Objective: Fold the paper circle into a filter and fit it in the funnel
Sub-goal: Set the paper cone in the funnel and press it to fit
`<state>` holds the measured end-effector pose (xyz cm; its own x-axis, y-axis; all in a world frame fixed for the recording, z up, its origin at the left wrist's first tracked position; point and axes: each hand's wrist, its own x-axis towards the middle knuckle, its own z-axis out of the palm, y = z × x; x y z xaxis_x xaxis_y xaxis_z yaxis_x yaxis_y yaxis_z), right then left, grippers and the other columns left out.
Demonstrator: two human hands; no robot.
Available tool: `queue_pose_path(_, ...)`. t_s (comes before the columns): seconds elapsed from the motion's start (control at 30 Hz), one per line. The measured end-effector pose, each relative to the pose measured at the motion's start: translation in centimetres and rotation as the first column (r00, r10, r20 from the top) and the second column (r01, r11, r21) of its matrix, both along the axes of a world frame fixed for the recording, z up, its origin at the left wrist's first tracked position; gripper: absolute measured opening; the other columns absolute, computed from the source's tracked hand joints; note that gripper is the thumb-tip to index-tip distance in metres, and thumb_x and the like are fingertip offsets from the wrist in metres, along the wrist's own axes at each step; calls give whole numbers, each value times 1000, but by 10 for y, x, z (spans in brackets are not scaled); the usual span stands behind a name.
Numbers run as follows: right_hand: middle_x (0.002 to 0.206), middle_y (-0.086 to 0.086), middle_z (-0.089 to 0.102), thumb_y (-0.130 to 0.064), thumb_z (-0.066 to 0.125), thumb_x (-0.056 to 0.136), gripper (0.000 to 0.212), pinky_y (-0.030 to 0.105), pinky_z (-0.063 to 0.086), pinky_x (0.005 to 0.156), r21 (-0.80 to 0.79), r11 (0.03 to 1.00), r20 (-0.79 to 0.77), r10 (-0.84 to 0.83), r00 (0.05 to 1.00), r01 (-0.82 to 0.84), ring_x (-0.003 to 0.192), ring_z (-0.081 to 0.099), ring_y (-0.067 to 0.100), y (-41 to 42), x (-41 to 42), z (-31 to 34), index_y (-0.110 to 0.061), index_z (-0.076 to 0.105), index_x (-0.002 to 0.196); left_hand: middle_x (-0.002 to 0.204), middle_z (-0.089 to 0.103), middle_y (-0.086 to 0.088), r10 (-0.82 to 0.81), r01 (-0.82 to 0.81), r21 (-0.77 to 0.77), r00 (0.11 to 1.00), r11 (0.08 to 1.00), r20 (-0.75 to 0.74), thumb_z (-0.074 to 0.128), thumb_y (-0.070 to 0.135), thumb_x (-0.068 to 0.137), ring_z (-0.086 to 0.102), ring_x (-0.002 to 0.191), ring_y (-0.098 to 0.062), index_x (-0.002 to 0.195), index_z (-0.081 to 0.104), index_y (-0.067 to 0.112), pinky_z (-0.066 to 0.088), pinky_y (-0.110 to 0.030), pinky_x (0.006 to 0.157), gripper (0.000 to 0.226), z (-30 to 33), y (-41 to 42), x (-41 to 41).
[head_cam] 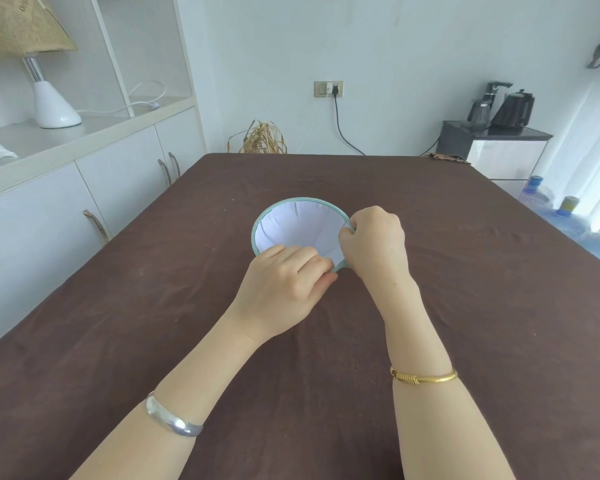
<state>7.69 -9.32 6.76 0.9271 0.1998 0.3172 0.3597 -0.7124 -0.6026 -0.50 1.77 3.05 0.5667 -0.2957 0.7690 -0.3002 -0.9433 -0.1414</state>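
Observation:
A pale green funnel (pixel 293 201) stands mouth-up in the middle of the brown table. White creased filter paper (pixel 298 226) lines its inside up to the rim. My left hand (pixel 284 282) pinches the funnel's near rim and the paper's edge with thumb and fingers. My right hand (pixel 373 242) is curled over the right rim, fingertips hooked on the rim and the paper there. The funnel's spout and lower body are hidden beneath the mouth and my hands.
The brown tablecloth (pixel 153 323) covers the whole table. White cabinets with a lamp (pixel 49 102) run along the left. A dark side stand with a kettle (pixel 513 109) stands at the back right. Water bottles (pixel 537 192) sit on the floor beyond the right edge.

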Motion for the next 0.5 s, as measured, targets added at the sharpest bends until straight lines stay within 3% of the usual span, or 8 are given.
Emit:
queue_pose_path(0.3,52,3,22,1,45,80,40,29,12,43,-8,1000,1,11,1000,-11,47,17,18,1,1,-2,-12,19,52,46,51,-7,43,-49,-29,984,998,-173,46,23,84,46,39,-26,59,65,4,30,-23,41,36,13,-10,-5)
queue_pose_path(0.5,52,3,21,2,45,79,40,29,12,43,3,1000,5,24,1000,-24,47,16,18,1,0,-2,-12,19,52,47,51,-6,201,-210,8,925,978,-321,47,33,93,47,42,-30,60,52,7,10,-20,40,42,13,-16,-6)
